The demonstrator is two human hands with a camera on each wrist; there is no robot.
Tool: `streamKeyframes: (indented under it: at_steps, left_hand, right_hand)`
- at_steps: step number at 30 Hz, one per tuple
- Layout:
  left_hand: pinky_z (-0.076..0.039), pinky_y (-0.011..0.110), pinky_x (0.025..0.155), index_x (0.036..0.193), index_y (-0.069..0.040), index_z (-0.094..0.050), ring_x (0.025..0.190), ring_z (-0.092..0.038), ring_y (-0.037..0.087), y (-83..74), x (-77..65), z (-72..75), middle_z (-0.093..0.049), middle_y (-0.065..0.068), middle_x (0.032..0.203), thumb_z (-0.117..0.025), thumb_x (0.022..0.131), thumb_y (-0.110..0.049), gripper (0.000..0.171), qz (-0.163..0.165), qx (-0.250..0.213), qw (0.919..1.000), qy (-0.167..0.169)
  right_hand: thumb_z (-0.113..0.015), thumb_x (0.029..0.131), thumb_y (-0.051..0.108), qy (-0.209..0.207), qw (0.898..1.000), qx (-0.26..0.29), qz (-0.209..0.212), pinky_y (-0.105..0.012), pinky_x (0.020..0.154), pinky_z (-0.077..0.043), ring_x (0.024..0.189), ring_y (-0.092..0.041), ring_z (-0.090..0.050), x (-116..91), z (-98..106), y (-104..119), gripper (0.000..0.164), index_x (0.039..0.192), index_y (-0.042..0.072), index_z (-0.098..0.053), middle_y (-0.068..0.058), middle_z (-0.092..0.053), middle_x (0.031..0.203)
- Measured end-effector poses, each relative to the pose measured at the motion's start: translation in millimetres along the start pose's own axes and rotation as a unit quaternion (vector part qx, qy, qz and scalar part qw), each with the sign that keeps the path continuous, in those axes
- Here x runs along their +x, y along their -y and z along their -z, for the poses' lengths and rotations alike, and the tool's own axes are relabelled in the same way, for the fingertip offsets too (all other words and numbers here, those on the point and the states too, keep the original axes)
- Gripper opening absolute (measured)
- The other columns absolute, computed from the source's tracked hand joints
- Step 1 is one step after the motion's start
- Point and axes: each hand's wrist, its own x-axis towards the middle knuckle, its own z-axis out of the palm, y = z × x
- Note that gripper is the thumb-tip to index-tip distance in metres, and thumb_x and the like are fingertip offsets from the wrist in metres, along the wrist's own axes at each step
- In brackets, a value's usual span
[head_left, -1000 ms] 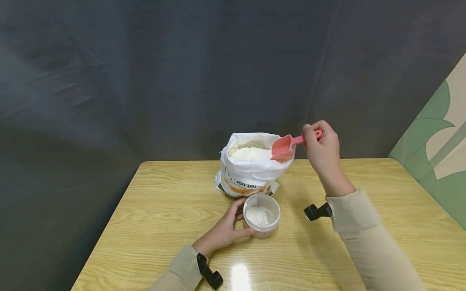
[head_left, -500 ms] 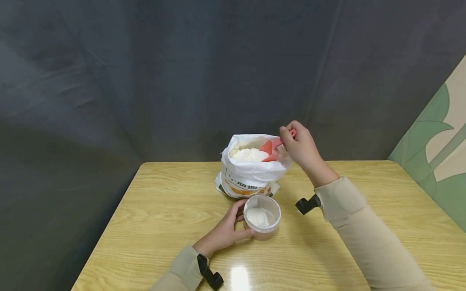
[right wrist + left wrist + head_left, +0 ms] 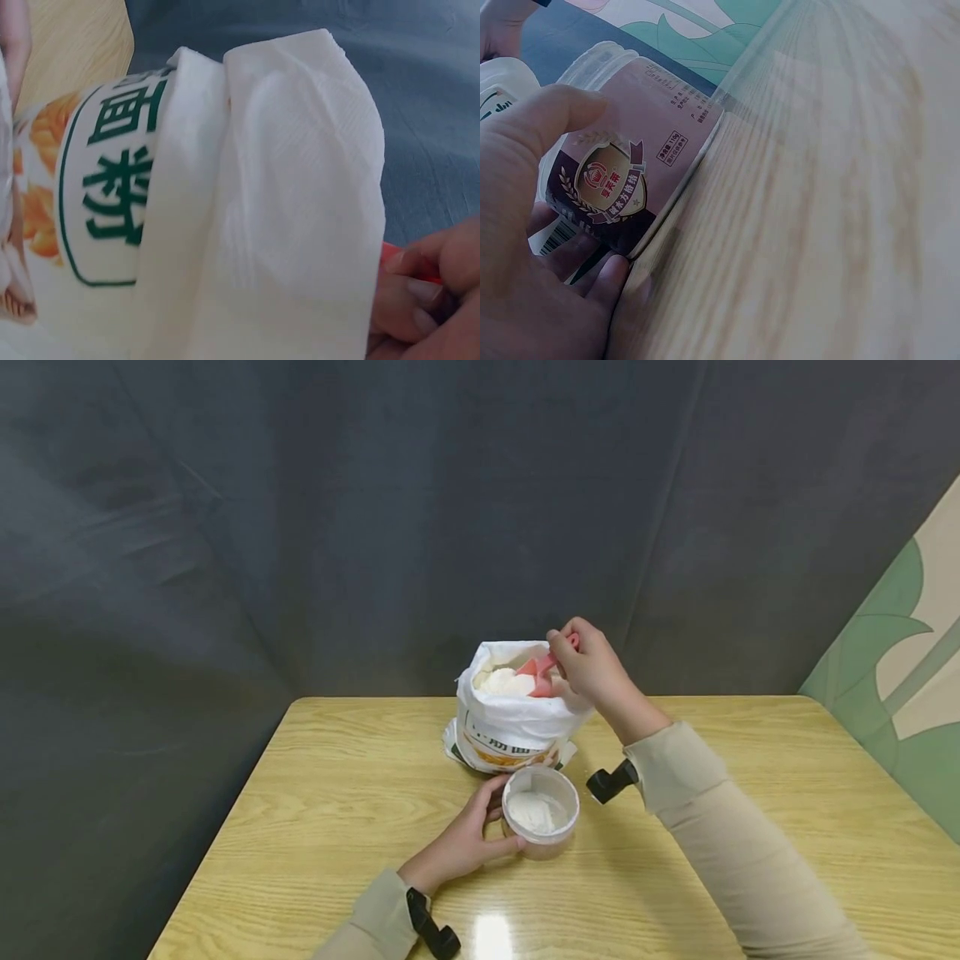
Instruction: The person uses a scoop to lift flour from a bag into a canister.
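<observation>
My right hand (image 3: pixel 592 670) pinches the handle of a pink scoop (image 3: pixel 546 667) over the mouth of a white flour bag (image 3: pixel 517 712). The scoop's bowl is down among the white flour (image 3: pixel 504 682), its tip partly hidden. In the right wrist view the bag's folded rim hides most of the scoop, and curled fingers (image 3: pixel 409 307) show beside it. My left hand (image 3: pixel 467 839) grips the side of a round clear plastic jar (image 3: pixel 542 845), thumb on the near side and fingers behind. Some white powder (image 3: pixel 532 811) lies in the jar. Its printed label (image 3: pixel 607 184) shows in the left wrist view.
The jar stands right in front of the bag on a wooden table (image 3: pixel 337 793). A dark cloth (image 3: pixel 450 510) hangs behind the table's far edge. At the right is a panel with green leaf shapes (image 3: pixel 862 643).
My right hand has moved left and brought the scoop from the bag's right rim down into the flour. The left hand and the jar have stayed in place.
</observation>
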Motion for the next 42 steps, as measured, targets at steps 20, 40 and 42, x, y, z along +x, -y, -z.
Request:
streamKeyframes:
  at_steps: [20, 40, 42]
  left_hand:
    - [-0.036, 0.035, 0.117, 0.157, -0.016, -0.024, 0.144, -0.036, 0.024, 4.2, 2.8, -1.7, -0.033, 0.008, 0.157, -0.077, 0.091, -0.014, 0.085, -0.012, 0.012, 0.9999, -0.001]
    - [-0.036, 0.036, 0.118, 0.158, -0.015, -0.024, 0.144, -0.036, 0.024, 0.8, 0.5, 1.7, -0.034, 0.008, 0.158, -0.077, 0.092, -0.016, 0.084, -0.004, 0.017, 0.9998, -0.001]
    - [-0.036, 0.036, 0.118, 0.158, -0.016, -0.024, 0.144, -0.036, 0.023, 0.2, 0.5, 2.8, -0.034, 0.008, 0.157, -0.077, 0.092, -0.017, 0.084, 0.001, 0.018, 0.9998, -0.004]
  right_hand:
    - [-0.047, 0.109, 0.027, -0.047, 0.989, 0.126, -0.054, -0.021, 0.042, -0.030, 0.047, -0.007, -0.034, -4, 5, -5, 0.030, 0.090, 0.005, -0.043, 0.000, -0.046, 0.063]
    - [-0.049, 0.107, 0.023, -0.143, 0.942, 0.300, -0.049, -0.018, 0.040, -0.032, 0.047, -0.008, -0.038, -20, 15, -12, 0.023, 0.093, 0.006, -0.048, 0.002, -0.048, 0.059]
    - [-0.049, 0.107, 0.022, -0.149, 0.935, 0.319, -0.044, -0.018, 0.040, -0.031, 0.047, -0.008, -0.037, -21, 16, -11, 0.022, 0.094, 0.006, -0.048, 0.002, -0.047, 0.059]
